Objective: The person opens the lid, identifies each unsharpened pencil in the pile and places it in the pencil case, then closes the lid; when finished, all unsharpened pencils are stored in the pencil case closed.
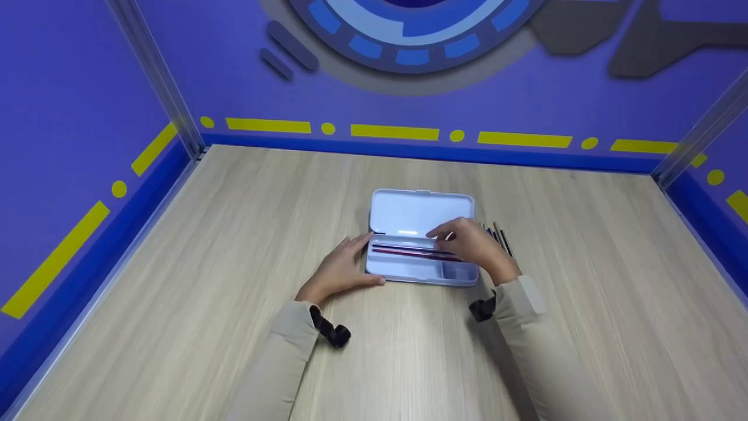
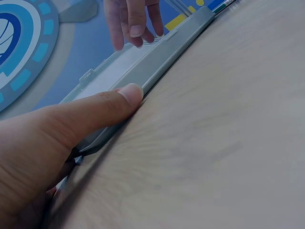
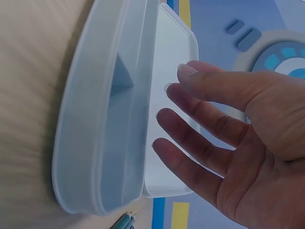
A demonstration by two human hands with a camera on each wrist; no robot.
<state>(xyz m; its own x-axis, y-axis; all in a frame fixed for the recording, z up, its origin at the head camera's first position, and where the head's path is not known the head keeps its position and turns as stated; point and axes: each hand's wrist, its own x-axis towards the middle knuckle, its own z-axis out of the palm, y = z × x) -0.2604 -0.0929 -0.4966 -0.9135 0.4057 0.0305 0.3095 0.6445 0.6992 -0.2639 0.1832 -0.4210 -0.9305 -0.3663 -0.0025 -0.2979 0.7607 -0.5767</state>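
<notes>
A pale pencil case [image 1: 403, 269] lies on the table with its lid [image 1: 421, 211] standing open at the back. My left hand [image 1: 340, 270] grips its left end, the thumb [image 2: 112, 105] against the front wall and the fingers reaching to the rear corner. Over the right part of the case hovers my right hand [image 1: 471, 244]; its fingers [image 3: 188, 136] are loosely bent with nothing between them. Dark and red pencils [image 1: 403, 251] lie lengthwise inside the case, their right ends hidden beneath the right hand. A small divider [image 3: 121, 76] shows in the tray.
Several more pencils [image 1: 501, 235] lie on the table just right of the case, partly covered by the right hand. The wooden table [image 1: 245, 234] is bordered by blue panels [image 1: 397, 105] at the back and sides.
</notes>
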